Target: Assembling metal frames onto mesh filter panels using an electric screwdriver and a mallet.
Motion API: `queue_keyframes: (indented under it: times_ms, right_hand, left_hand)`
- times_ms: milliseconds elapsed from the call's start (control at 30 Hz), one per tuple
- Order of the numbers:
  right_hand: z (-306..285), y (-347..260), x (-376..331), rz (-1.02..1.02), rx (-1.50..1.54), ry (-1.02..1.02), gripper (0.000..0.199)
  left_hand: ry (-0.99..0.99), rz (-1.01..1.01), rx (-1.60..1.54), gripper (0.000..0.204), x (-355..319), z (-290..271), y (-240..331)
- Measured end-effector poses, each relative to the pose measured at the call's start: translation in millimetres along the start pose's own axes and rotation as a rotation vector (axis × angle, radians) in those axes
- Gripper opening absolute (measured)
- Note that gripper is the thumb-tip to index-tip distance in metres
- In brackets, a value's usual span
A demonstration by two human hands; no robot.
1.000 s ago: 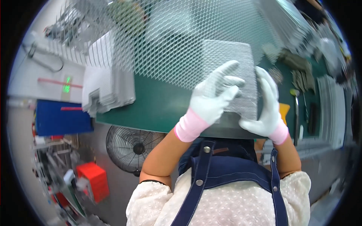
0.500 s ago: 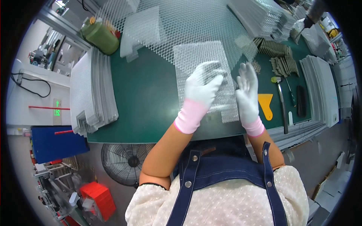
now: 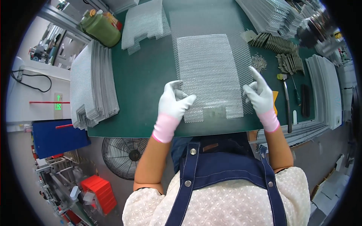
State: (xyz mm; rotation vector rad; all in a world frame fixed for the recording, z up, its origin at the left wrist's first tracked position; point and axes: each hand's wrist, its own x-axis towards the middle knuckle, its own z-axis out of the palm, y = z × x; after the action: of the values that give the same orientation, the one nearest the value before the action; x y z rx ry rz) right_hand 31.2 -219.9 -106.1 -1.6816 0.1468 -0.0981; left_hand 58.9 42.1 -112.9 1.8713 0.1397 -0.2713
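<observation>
On the flat green bench [image 3: 145, 83], at frame centre, lies a notched silvery mesh panel [image 3: 207, 67], probably light, flexible, best held by opposite edges. White-gloved left hand [image 3: 173, 101] and right hand [image 3: 260, 97] are beside it; whether either grip grasps, I cannot tell.

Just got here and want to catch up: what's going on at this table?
A person in white gloves is handling wire mesh. A notched mesh sheet lies over a wider mesh piece on the green table. The left hand is at the mesh's left edge; the right hand is by the right edge, index finger extended. Whether either grips is unclear. A mesh stack stands left; a hammer lies right.
</observation>
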Motion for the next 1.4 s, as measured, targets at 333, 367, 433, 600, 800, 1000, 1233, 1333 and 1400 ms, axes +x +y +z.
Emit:
queue_keyframes:
  times_ms: [333, 367, 433, 600, 800, 1000, 1233, 1333, 1400]
  right_hand:
    - [3.5, 36.5, -13.8, 0.012, -0.493, 0.036, 0.062]
    - [3.8, 37.5, -13.5, 0.026, -0.54, 0.022, 0.062]
    - [5.8, 38.3, -12.9, 0.011, -0.661, 0.013, 0.062]
    - [7.0, 51.7, -13.8, -0.078, -0.836, 0.025, 0.064]
    - [5.7, 47.1, -8.9, -0.024, -0.918, -0.035, 0.064]
    - [1.4, 52.1, -5.2, -0.071, -0.984, -0.086, 0.064]
    - [9.6, 20.4, 4.7, 0.056, -1.312, -0.171, 0.059]
    - [11.0, 28.5, 7.0, -0.304, -1.263, 0.043, 0.039]
    - [39.6, 26.0, 2.8, -0.503, -0.988, -0.135, 0.035]
  left_hand:
    - [0.121, 0.099, 0.635, 0.078, -19.5, 19.0, -15.5]
    - [0.12, 0.099, 0.636, 0.078, -18.8, 19.3, -17.7]
    - [0.147, 0.121, 0.667, 0.077, -16.7, 21.0, -28.0]
    - [0.19, 0.198, 0.736, 0.078, -16.1, 27.4, -43.2]
    - [0.186, 0.163, 0.891, 0.078, -13.8, 32.7, -41.4]
    - [0.145, 0.136, 0.913, 0.08, -11.4, 31.8, -40.1]
    - [0.096, 0.035, 1.164, 0.076, -5.3, 25.3, -14.2]
    - [0.237, 0.895, 1.077, 0.044, 4.4, 19.7, -10.2]
    - [-0.219, 1.092, 0.808, 0.026, 20.3, 27.0, -31.1]
